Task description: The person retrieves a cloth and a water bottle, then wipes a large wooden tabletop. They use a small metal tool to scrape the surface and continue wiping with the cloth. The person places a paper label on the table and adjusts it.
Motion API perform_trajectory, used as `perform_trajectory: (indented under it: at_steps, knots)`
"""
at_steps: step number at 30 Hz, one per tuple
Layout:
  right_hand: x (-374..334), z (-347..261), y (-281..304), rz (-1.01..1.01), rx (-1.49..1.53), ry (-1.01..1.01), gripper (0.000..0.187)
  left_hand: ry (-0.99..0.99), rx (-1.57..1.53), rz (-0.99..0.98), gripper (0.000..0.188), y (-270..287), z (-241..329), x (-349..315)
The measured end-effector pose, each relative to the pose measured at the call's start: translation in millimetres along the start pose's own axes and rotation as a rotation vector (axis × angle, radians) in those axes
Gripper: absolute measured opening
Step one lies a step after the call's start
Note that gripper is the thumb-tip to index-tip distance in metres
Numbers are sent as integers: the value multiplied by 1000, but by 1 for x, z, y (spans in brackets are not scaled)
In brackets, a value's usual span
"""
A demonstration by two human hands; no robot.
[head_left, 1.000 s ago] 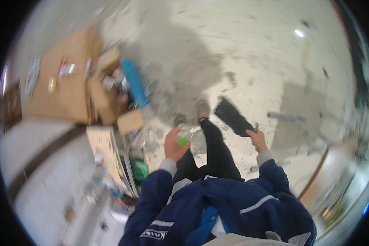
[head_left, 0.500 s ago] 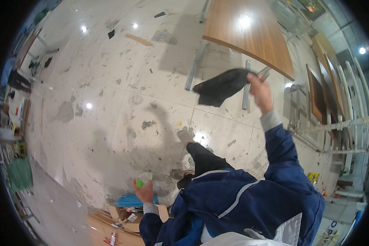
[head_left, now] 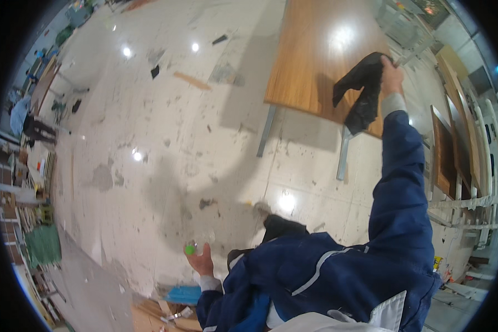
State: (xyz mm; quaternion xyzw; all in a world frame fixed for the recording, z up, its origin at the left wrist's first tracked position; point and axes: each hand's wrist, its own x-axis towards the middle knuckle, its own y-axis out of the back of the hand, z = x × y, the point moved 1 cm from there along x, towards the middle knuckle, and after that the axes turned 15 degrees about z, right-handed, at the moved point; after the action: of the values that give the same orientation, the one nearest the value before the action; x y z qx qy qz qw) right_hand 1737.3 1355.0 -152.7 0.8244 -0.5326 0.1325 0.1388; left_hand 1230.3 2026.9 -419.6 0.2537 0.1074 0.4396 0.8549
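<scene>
A black cloth (head_left: 359, 91) hangs limp from the right hand (head_left: 392, 69), fingers closed on its top corner, over the wooden table (head_left: 315, 55). It looks soft and light, easiest bunched by an edge. The left hand (head_left: 200, 261), low by the hip, wraps a small bottle with a green cap (head_left: 191, 249), likely rigid and light.

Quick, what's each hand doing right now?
Left hand: closed on a clear bottle with a green cap.
Right hand: closed on a black cloth.
</scene>
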Motion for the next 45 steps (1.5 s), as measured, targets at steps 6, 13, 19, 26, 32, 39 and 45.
perform_trajectory:
  at_steps: [6,13,19,26,32,39,45]
  knots:
    - [-10,94,-31,-302,-459,-151,42,-50,-288,-128,69,-86,97,62]
    - [-172,112,25,-231,56,-654,18,-306,-440,-423,66,-205,275,146]
    - [-267,100,124,15,119,-926,27,-467,-499,-871,62,-352,417,167]
    - [-317,88,200,449,170,-957,37,-508,-487,-1212,51,-509,507,88]
    - [-308,99,243,709,497,-993,34,-674,-567,-1218,44,-591,579,7]
    - [-212,147,276,496,807,-920,31,-511,-596,-1410,42,-653,637,-143]
    - [-124,198,293,385,450,-965,34,-641,-592,-1428,47,-721,649,-243]
